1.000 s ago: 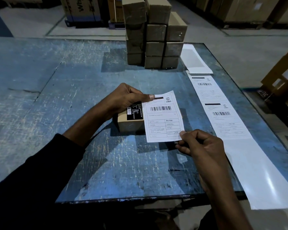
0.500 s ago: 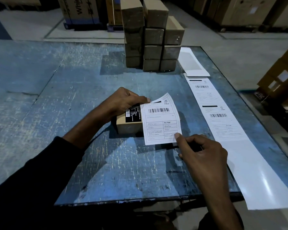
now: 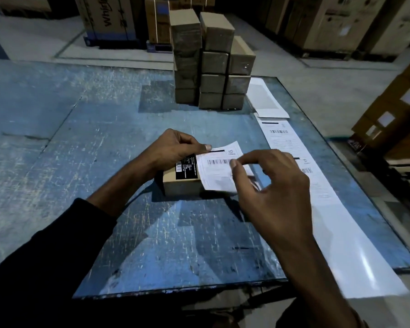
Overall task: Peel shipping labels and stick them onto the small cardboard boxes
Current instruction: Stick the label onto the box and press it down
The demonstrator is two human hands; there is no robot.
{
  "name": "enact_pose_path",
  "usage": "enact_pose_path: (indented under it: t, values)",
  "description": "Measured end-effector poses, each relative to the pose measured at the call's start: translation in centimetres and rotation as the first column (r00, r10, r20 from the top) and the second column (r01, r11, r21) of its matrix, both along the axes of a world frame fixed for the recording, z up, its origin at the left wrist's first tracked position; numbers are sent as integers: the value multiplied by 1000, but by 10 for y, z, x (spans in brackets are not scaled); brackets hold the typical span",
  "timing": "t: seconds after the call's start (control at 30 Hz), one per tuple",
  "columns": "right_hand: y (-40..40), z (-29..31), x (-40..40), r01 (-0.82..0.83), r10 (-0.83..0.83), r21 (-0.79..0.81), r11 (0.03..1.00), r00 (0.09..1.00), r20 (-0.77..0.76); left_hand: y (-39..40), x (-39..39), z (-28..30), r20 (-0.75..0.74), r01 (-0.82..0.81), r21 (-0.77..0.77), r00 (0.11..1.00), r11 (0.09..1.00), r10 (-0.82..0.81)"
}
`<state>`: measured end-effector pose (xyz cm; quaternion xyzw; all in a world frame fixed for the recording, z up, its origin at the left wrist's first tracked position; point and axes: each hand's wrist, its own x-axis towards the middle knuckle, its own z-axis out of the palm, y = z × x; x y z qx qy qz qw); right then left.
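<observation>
Left hand: the left hand [image 3: 173, 150] rested on top of the small box [image 3: 182, 183], its thumb pinning the near-left corner of the shipping label [image 3: 219, 166] against the box's top.
Box: it sat on the blue surface [image 3: 81, 143] in front of the person, with a black printed sticker [image 3: 186, 168] on its top, just left of the label.
Label: peeled and lying across the box's right part, its far-right corner curled upward and its right side overhanging; it looked only partly stuck.
Right hand: the right hand [image 3: 270, 183] hovered over the label, thumb and forefinger pinching or pressing near its barcode; I could not tell which.
Label strip: the strip [image 3: 291, 147] lay along the right edge, at least two labels left unpeeled, with bare backing nearer the person.
Box stack: the stack [image 3: 211, 62] stood at the far side, no labels visible.
Progress: judged early; this box was mid-labelling, the stack remained.
</observation>
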<state>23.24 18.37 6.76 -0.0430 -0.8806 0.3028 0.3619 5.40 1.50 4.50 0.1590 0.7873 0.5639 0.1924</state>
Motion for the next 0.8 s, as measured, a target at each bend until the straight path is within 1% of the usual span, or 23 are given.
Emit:
enact_pose_path:
  t: [0.13, 0.23, 0.33, 0.4, 0.53, 0.7, 0.8]
  values:
    - [11, 9, -17, -63, 57, 38, 997, 989, 137, -1, 0, -1, -16, 9, 47, 1000, 999, -8]
    - [14, 16, -28, -154, 124, 92, 984, 956, 265, -1, 0, -2, -23, 10, 75, 1000, 997, -8]
    - [2, 17, -33, -298, 187, 167, 940, 858, 478, -2, -3, -4, -39, -1, 72, 999, 997, 4]
    - [-6, 13, -33, -359, 206, 182, 916, 807, 553, -2, -5, -6, -76, 4, 65, 997, 998, 1]
    - [-16, 2, -31, -400, 222, 154, 904, 744, 630, -3, -6, -6, -80, 8, 60, 997, 998, -4]
    - [-28, -13, -22, -415, 190, 234, 879, 756, 626, -1, -4, -4, -63, 0, 81, 998, 997, 5]
    - [-36, -15, -10, -397, 163, 238, 886, 749, 642, -1, -3, -3, -57, 0, 52, 998, 999, 3]
